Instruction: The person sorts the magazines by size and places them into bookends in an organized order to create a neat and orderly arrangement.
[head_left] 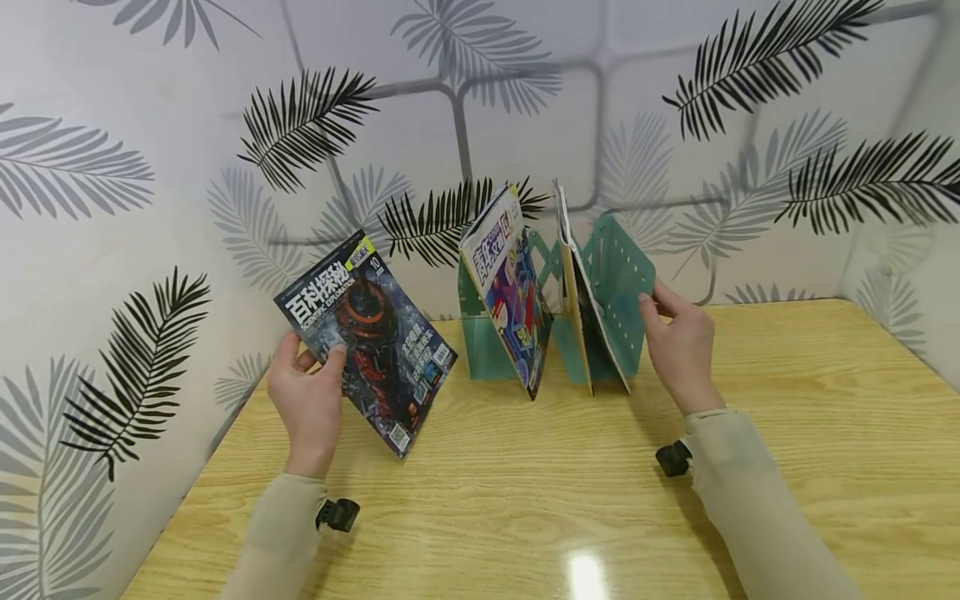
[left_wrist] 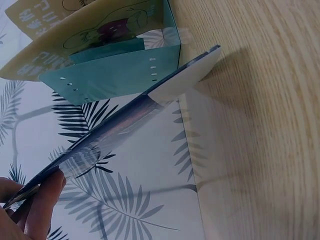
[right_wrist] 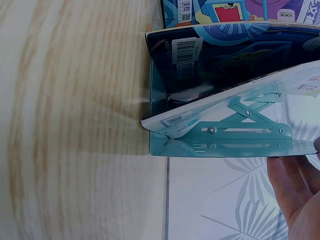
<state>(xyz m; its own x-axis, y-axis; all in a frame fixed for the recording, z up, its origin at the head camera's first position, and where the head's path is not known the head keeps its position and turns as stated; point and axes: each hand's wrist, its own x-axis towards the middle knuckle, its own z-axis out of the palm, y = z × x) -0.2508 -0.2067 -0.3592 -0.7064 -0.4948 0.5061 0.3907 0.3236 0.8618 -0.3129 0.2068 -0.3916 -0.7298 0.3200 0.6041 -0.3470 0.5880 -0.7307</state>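
Note:
My left hand [head_left: 307,396] grips a dark magazine [head_left: 375,333] by its left edge, thumb across the front cover. In the head view the magazine is tilted above the table, apart from the bookend. A teal expandable metal bookend [head_left: 622,283] stands against the wall, with a crisscross lattice joining its end plates. On its right end plate, my right hand [head_left: 678,342] pinches the outer edge. Inside lean a purple-and-white magazine [head_left: 510,292] and further thin magazines [head_left: 577,292]. The left wrist view catches the held magazine [left_wrist: 125,115] nearly edge-on.
The wooden table [head_left: 525,500] runs up to a wall [head_left: 525,125] with a leaf pattern. Black wrist cameras [head_left: 337,514] are strapped at both sleeves. A gap lies between the held magazine and the bookend's left plate [head_left: 480,354].

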